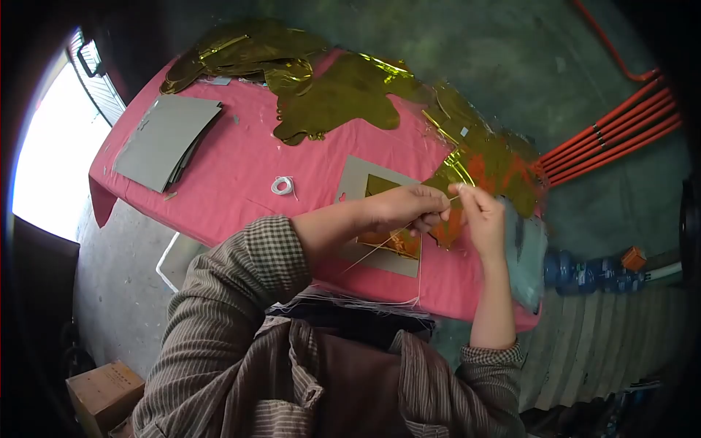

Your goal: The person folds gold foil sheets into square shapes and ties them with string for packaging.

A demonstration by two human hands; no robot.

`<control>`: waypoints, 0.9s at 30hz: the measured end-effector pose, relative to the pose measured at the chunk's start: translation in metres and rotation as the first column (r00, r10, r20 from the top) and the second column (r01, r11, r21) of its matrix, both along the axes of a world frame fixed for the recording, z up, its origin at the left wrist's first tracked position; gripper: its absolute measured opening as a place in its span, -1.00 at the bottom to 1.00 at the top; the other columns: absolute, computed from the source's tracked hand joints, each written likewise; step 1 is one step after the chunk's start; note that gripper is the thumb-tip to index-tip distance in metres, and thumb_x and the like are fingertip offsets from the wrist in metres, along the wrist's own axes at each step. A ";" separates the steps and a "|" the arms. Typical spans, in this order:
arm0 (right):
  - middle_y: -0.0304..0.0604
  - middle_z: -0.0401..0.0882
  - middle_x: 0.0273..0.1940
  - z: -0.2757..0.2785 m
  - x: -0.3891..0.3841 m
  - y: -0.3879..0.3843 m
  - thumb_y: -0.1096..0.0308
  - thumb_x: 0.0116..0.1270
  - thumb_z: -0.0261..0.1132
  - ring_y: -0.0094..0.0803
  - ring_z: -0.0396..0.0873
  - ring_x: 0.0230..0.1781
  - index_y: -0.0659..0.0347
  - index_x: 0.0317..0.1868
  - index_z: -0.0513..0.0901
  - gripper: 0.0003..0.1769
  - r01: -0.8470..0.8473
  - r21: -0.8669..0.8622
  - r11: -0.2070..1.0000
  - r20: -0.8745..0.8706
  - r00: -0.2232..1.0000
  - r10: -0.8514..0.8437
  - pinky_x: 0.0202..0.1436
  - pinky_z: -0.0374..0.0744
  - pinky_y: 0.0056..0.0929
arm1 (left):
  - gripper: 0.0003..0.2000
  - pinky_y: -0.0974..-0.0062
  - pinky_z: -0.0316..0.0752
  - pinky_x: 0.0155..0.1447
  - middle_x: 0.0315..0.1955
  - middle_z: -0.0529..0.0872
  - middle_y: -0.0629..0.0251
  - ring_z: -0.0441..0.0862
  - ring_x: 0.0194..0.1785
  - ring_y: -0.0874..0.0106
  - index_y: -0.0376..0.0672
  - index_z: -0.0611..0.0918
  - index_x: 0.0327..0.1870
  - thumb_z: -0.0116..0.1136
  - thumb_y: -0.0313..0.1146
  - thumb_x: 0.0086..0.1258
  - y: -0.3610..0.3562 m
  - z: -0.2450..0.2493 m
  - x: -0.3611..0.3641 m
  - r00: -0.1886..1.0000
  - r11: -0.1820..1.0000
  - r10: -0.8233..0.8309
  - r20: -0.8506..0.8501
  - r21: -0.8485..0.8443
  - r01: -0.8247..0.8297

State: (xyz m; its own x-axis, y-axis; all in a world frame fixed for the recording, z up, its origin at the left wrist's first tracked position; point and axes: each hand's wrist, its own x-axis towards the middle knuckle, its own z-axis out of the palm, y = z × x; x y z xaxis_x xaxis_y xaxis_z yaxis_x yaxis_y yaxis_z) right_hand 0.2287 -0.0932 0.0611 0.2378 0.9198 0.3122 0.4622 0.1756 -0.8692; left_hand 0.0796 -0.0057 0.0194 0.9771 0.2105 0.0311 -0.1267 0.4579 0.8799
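Holding the thin string (369, 253): it runs through the left hand (412, 209) toward the right hand (482, 217), above the near right part of the worktop (310, 164), its loose end slanting left and near.
Left grip: fingers folded together, clamped on the string.
Right grip: thumb and forefinger together, apparently clamped on the string as well, though it is too fine there to be sure.
Grey card (356, 171): lying under the left hand and forearm, with a shiny gold panel (377, 185) on its face.
White roll (283, 192): left of the grey card, well apart from both hands.
Card stack (164, 142): at the left end, its sheets slightly fanned along the right side.
Gold foil pieces (336, 98): spread along the far edge and round to the right, creased and glossy.
Pink cloth (212, 215): covering the worktop and hanging over at the left corner.
White strands (365, 298): gathered along the near edge, in front of the person.
Clear plastic (526, 252): at the right end, beyond the right forearm.
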 end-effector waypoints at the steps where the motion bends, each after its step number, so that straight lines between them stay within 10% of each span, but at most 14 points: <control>1: -0.23 0.62 -0.33 -0.004 0.007 -0.002 0.34 0.32 0.07 -0.70 0.38 -0.71 0.34 -0.25 0.60 -0.76 -0.070 -0.194 0.979 0.008 0.997 0.073 -0.68 0.25 -0.71 | -0.82 0.69 0.10 -0.50 -0.67 0.20 0.58 0.11 -0.59 0.69 -0.09 0.46 -0.34 -0.17 -0.25 0.40 0.004 0.001 -0.001 1.000 1.000 0.001 0.015 -0.017 -0.001; 4: -0.15 0.62 -0.34 0.003 0.013 -0.013 0.37 0.31 0.06 -0.68 0.39 -0.72 0.33 -0.25 0.59 -0.78 -0.255 -0.526 0.811 -0.052 0.962 0.269 -0.68 0.25 -0.72 | -0.81 0.68 0.13 -0.49 -0.66 0.22 0.57 0.13 -0.58 0.68 -0.10 0.46 -0.34 -0.17 -0.24 0.41 0.010 -0.002 -0.001 0.999 1.000 -0.003 0.041 -0.012 0.004; 6: -0.11 0.60 -0.43 0.012 0.002 -0.020 0.35 0.32 0.05 -0.62 0.39 -0.77 0.32 -0.31 0.58 -0.77 -0.362 -0.184 0.914 -0.433 0.865 0.255 -0.68 0.24 -0.72 | -0.81 0.68 0.14 -0.48 -0.65 0.24 0.56 0.14 -0.58 0.67 -0.11 0.45 -0.34 -0.17 -0.24 0.41 0.006 -0.002 0.000 0.999 1.000 -0.017 0.046 0.016 0.016; 10: -0.15 0.63 -0.32 -0.001 0.004 -0.002 0.39 0.32 0.07 -0.63 0.43 -0.71 0.35 -0.16 0.57 -0.77 0.026 0.020 0.999 0.029 0.999 -0.027 -0.70 0.31 -0.69 | -0.79 0.65 0.21 -0.48 -0.64 0.28 0.53 0.21 -0.57 0.65 -0.12 0.45 -0.34 -0.18 -0.23 0.42 -0.005 -0.002 0.002 0.995 0.991 -0.064 0.075 0.118 0.055; 13: -0.11 0.64 -0.32 -0.002 0.017 -0.016 0.39 0.30 0.08 -0.59 0.44 -0.71 0.36 -0.22 0.57 -0.79 -0.218 -0.438 0.872 -0.067 0.975 0.210 -0.69 0.33 -0.69 | -0.80 0.66 0.26 -0.46 -0.63 0.30 0.52 0.25 -0.57 0.65 -0.12 0.45 -0.34 -0.17 -0.23 0.42 0.004 -0.002 0.001 0.995 0.998 -0.022 0.092 0.053 0.017; 16: -0.09 0.64 -0.33 0.013 0.008 -0.030 0.39 0.31 0.06 -0.61 0.44 -0.72 0.31 -0.20 0.59 -0.79 -0.512 -0.249 0.822 -0.380 0.832 0.404 -0.66 0.32 -0.70 | -0.79 0.67 0.33 -0.45 -0.61 0.33 0.52 0.33 -0.54 0.65 -0.12 0.47 -0.35 -0.15 -0.23 0.40 0.005 -0.004 0.002 0.990 0.995 0.015 0.141 0.094 -0.029; 20: -0.12 0.63 -0.28 0.009 0.004 -0.008 0.36 0.32 0.06 -0.63 0.45 -0.68 0.29 -0.22 0.59 -0.78 -0.017 -0.071 0.997 0.014 1.000 0.018 -0.65 0.30 -0.71 | -0.79 0.66 0.35 -0.46 -0.59 0.35 0.52 0.33 -0.53 0.66 -0.13 0.48 -0.35 -0.15 -0.23 0.40 -0.006 0.000 -0.001 0.995 0.983 -0.090 0.037 0.163 0.083; 24: -0.19 0.61 -0.38 0.010 0.009 -0.022 0.38 0.32 0.05 -0.63 0.44 -0.69 0.29 -0.22 0.58 -0.80 -0.254 -0.512 0.820 -0.110 0.967 0.231 -0.65 0.32 -0.70 | -0.81 0.68 0.28 -0.50 -0.60 0.34 0.53 0.27 -0.56 0.67 -0.12 0.45 -0.35 -0.16 -0.25 0.40 0.006 -0.002 0.001 0.996 1.000 0.010 0.091 0.006 -0.011; 27: -0.15 0.60 -0.39 0.008 -0.003 -0.021 0.38 0.32 0.07 -0.63 0.49 -0.59 0.34 -0.26 0.57 -0.79 -0.265 -0.049 0.963 -0.479 0.852 0.210 -0.59 0.35 -0.70 | -0.80 0.68 0.19 -0.54 -0.67 0.25 0.55 0.17 -0.61 0.67 -0.11 0.45 -0.35 -0.14 -0.21 0.40 -0.012 0.004 -0.001 0.999 0.998 -0.026 0.022 0.061 0.025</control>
State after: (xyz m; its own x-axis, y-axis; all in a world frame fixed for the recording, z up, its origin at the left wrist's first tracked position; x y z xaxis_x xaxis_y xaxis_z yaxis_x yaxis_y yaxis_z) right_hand 0.2262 -0.1146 0.0693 0.0997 0.9883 0.1152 -0.0444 0.1200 -0.9918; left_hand 0.0790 -0.0174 0.0233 0.9810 0.1824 0.0655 -0.1361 0.4074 0.9031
